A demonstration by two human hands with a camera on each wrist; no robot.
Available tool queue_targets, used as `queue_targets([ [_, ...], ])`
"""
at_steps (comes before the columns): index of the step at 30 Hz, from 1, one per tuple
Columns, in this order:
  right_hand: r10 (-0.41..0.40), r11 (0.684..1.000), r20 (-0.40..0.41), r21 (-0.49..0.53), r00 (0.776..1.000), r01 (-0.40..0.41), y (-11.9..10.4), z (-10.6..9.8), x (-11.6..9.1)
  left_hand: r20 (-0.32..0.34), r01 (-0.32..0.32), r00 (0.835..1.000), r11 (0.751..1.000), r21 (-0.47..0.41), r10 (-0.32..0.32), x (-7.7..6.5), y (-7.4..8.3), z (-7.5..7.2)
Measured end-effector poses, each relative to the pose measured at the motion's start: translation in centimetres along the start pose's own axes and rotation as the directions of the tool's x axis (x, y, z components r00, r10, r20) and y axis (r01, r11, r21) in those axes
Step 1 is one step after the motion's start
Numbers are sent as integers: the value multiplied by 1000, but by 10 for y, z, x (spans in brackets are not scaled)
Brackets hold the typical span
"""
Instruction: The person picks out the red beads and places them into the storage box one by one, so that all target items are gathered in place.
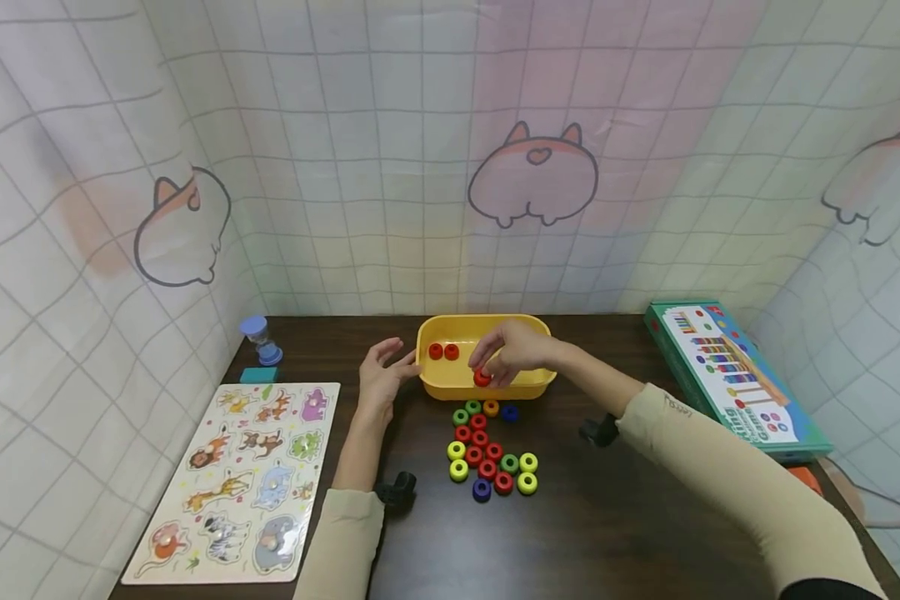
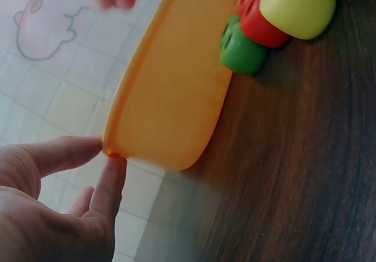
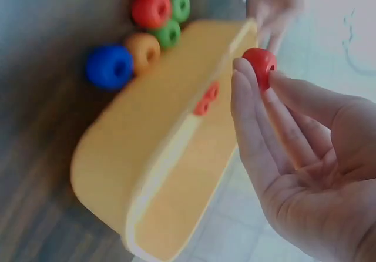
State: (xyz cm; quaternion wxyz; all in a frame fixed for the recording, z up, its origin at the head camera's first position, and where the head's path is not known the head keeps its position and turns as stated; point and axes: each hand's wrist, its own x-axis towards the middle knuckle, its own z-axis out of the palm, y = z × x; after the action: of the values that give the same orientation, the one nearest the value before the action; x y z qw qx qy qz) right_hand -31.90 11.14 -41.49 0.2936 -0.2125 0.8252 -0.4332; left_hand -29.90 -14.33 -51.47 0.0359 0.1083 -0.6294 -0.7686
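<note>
My right hand (image 1: pixel 517 353) is over the yellow plastic bin (image 1: pixel 450 390) and pinches a red ring-shaped bead (image 3: pixel 257 67) between thumb and fingertips. Inside the bin, toward its left end, lie two red beads (image 1: pixel 452 352). At that same end my left hand (image 1: pixel 378 385) pinches the rim between thumb and finger, as the left wrist view shows. In front of the bin, a cluster of loose beads lies on the table: several red beads (image 1: pixel 474 456), several yellow beads (image 1: pixel 527 483), green beads (image 1: pixel 509 464), blue beads (image 1: pixel 509 413) and one orange bead (image 1: pixel 491 408).
A wooden animal puzzle board (image 1: pixel 240 483) lies at the left. Behind it are a teal block (image 1: pixel 258 375) and a blue sand timer (image 1: pixel 261 340). A green toy box (image 1: pixel 735 379) lies at the right. A patterned curtain (image 1: pixel 390 167) hangs behind the dark table (image 1: pixel 585 533).
</note>
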Motion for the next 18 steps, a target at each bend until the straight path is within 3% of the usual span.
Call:
queue_targets([
  [9, 132, 988, -93, 98, 987, -123, 16, -25, 59, 22, -14, 1000, 1000, 5, 14, 0, 3, -1],
  [18, 234, 962, -165, 179, 958, -204, 35, -17, 97, 29, -10, 1000, 999, 37, 9, 0, 3, -3],
])
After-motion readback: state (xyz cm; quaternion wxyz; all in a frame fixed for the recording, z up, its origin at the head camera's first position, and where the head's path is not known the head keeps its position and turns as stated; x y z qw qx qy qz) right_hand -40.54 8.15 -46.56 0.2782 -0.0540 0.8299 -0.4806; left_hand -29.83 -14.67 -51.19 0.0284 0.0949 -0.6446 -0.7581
